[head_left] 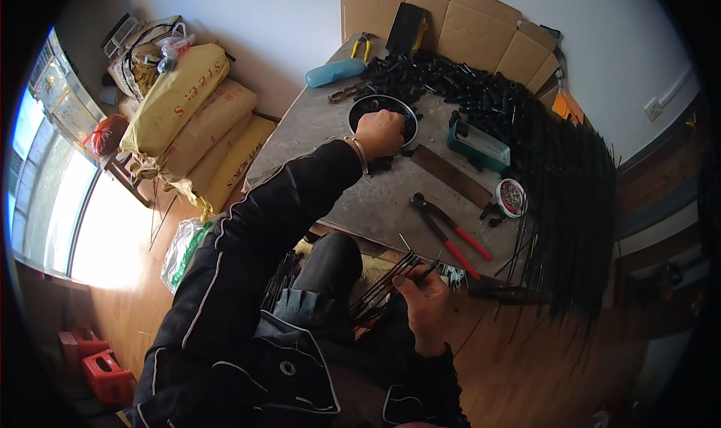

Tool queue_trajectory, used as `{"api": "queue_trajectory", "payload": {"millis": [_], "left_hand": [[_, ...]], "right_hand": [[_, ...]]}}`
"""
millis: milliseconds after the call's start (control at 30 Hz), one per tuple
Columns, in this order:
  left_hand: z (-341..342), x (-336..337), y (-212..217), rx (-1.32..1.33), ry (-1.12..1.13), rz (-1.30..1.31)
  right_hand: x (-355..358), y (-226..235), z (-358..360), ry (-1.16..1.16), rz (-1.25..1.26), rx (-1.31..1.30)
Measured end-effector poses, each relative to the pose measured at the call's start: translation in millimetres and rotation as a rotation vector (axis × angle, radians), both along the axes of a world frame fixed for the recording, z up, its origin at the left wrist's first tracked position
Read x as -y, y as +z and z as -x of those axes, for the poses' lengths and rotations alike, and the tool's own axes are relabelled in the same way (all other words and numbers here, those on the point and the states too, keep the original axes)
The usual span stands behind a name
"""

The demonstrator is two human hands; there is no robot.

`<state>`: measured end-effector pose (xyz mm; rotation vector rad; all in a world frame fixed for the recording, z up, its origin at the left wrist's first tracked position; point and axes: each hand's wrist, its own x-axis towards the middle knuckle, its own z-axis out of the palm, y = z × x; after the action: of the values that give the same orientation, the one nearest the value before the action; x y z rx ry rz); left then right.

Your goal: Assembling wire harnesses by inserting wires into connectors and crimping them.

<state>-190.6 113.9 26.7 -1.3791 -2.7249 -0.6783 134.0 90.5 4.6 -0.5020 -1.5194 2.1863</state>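
My left hand (379, 133) is over a round metal-rimmed bowl (353, 114) on the table, fingers curled down into it. Dark small pieces lie in the bowl; whatever the fingers grip is hidden under the hand. Lower down, in front of the table edge, my right hand (425, 302) is closed on several thin black rods (384, 284), thumb pressed against them. The rods fan out to the left above my lap, and their lower ends are partly hidden. Red-handled pincers (443, 229) rest on the table just beyond the right hand.
Black tubular parts (481, 90) are heaped along the back, beside long black rods (571, 217) hanging over the right edge. A flat metal bar (451, 174), a green box (478, 148), a small white bowl (511, 198) and a blue case (335, 72) also occupy the table. Stacked sacks (199, 120) stand left.
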Motion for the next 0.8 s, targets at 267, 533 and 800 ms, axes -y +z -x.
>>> {"api": "queue_trajectory", "payload": {"millis": [267,533,800], "left_hand": [[-70.4,51.3,45.7,1.21,-0.4,-0.567],[-157.2,112.6,20.5,1.967,-0.421,-0.632],[-171.1,129.3,22.6,2.003,-0.304,-0.63]], "right_hand": [[-7.1,3.5,5.7,0.027,-0.123,0.001],[-3.9,1.3,8.0,0.108,-0.039,-0.006],[7.8,6.1,2.2,0.121,0.021,0.02]]}}
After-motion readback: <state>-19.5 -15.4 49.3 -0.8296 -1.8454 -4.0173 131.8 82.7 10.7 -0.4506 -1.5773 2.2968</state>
